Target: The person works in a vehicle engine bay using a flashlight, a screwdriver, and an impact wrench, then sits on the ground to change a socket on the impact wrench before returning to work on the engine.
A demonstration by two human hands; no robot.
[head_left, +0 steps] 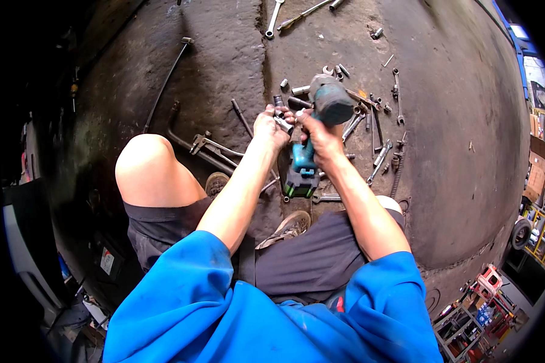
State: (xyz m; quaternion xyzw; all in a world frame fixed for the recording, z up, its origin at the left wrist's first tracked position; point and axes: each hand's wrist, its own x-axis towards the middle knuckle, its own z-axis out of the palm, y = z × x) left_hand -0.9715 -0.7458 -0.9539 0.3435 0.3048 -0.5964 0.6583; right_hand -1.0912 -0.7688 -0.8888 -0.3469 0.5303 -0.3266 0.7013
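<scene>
My left hand is closed on metal sockets: a chrome one, with a dark one at its fingertips. Just to its right, my right hand grips a teal-and-black cordless impact wrench, its bulky head raised and its battery low between my forearms. The two hands are close together, and my right fingers are partly hidden by the tool. Around them on the stained floor lie loose sockets, wrenches, long bars and some bent-handled tools.
My bent knees and shoes frame the scattered tools on the concrete floor. More wrenches lie ahead. At the right edge are cardboard boxes, a tire and cluttered metal racks. Dark equipment stands at left.
</scene>
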